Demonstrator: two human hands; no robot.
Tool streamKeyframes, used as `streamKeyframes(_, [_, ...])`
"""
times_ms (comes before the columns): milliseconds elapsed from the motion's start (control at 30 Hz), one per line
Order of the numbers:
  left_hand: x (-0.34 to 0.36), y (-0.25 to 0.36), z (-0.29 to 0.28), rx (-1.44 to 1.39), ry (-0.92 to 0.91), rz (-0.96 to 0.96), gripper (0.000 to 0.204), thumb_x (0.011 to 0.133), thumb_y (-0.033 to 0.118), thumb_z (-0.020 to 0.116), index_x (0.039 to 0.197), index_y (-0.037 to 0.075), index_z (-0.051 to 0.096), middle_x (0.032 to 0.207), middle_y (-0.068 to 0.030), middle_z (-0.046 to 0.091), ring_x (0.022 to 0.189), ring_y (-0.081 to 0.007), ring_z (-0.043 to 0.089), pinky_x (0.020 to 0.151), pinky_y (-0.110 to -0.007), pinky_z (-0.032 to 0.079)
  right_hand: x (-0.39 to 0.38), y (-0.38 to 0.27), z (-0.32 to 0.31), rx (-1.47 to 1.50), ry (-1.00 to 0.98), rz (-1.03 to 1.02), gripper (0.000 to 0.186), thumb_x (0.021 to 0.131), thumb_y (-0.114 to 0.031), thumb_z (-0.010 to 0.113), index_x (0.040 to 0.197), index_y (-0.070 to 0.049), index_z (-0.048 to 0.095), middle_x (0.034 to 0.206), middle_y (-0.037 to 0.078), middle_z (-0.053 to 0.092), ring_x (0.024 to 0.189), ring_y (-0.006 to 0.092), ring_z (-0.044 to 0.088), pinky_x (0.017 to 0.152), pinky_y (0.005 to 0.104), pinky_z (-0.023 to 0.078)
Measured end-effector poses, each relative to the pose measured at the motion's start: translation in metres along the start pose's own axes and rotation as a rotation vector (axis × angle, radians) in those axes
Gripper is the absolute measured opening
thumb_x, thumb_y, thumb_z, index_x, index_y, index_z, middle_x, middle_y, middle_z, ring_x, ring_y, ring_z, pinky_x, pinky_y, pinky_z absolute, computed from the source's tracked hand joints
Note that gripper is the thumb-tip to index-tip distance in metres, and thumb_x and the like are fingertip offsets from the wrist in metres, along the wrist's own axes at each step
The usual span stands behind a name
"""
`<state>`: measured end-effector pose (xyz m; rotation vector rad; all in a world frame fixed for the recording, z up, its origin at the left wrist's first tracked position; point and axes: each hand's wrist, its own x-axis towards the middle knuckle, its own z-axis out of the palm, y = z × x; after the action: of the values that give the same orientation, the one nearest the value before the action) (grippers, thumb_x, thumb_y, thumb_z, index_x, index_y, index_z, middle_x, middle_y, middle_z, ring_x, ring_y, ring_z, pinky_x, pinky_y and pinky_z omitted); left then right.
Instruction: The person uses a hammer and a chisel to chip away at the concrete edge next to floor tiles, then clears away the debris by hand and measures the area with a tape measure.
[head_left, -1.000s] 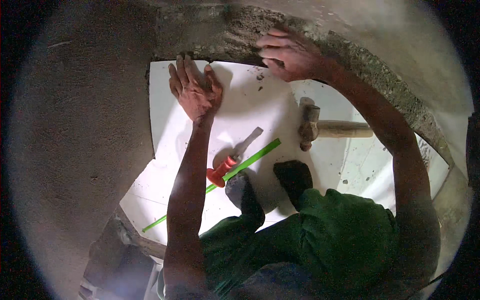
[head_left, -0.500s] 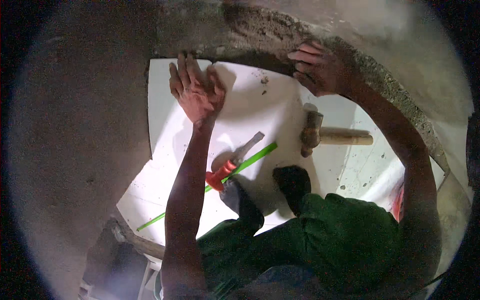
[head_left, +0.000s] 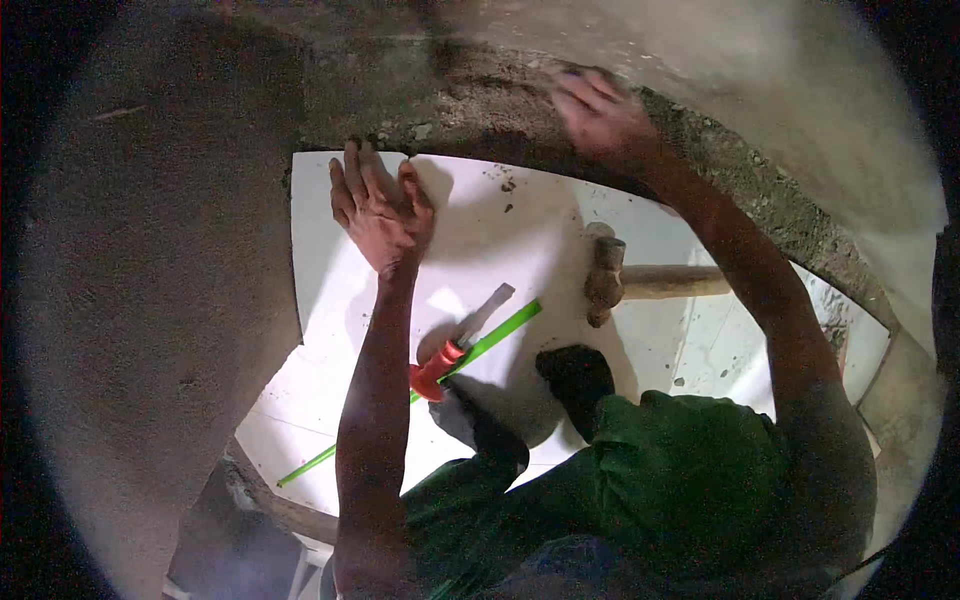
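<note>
My left hand lies spread on a white tile, its fingertips at the tile's far edge by the wall. Blurred by motion, my right hand is over the rough strip of bare mortar and grit along the wall's foot. Its fingers look stretched out, and I make out nothing in them. Nearer to me, a hammer with a wooden handle rests on the tiles. A chisel with a red hand guard lies left of it, beside a long thin green strip.
A grey rough wall stands at the left, and a curved one runs along the far right. My dark-covered feet are on the tiles between the tools. Crumbs of grit lie near the far edge. A dark container stands at lower left.
My right hand has swept leftward from the tile's edge onto the rough strip. My left hand keeps its place on the tile. The whole view has shifted slightly.
</note>
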<state>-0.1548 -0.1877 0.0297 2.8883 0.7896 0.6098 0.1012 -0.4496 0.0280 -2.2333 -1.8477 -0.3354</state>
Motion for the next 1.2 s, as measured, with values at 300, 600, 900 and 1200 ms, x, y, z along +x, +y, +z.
streamKeyframes(300, [0.003,0.010,-0.010,-0.075,-0.016,-0.064,0.066,0.102,0.041,0.055,0.151,-0.001,0.045,0.158,-0.0228,0.044,0.148,-0.0468,0.036,0.119,-0.060,0.029,0.126,-0.091,0.036,0.099,-0.009,-0.118,0.039,0.102,-0.032,0.059,0.134,-0.010,0.066,0.150,0.012,0.056,0.137,0.0367,0.053,0.118,0.0495,0.042])
streamKeyframes(600, [0.000,0.015,-0.012,0.060,0.004,-0.273,0.068,0.103,0.039,0.052,0.150,-0.010,0.043,0.159,-0.0315,0.038,0.150,-0.0470,0.034,0.122,-0.058,0.027,0.193,-0.089,0.046,0.205,-0.310,-0.125,0.031,0.100,-0.022,0.055,0.121,-0.004,0.070,0.133,0.012,0.066,0.126,0.0316,0.060,0.111,0.0451,0.047])
streamKeyframes(900, [-0.001,0.010,-0.017,-0.022,-0.047,-0.252,0.074,0.101,0.038,0.054,0.155,-0.008,0.034,0.161,-0.0324,0.034,0.152,-0.0465,0.030,0.121,-0.058,0.024,0.222,-0.108,0.090,0.142,-0.179,-0.636,0.026,0.082,-0.017,0.064,0.102,-0.004,0.075,0.129,0.012,0.068,0.132,0.0310,0.057,0.111,0.0435,0.046])
streamKeyframes(1200, [-0.002,0.007,-0.015,-0.056,-0.087,-0.336,0.078,0.097,0.039,0.057,0.158,-0.003,0.032,0.164,-0.0289,0.030,0.153,-0.0468,0.027,0.122,-0.060,0.022,0.259,-0.136,0.112,0.461,0.311,-0.515,0.026,0.077,-0.021,0.069,0.093,-0.001,0.072,0.109,0.013,0.068,0.121,0.0302,0.060,0.110,0.0407,0.048])
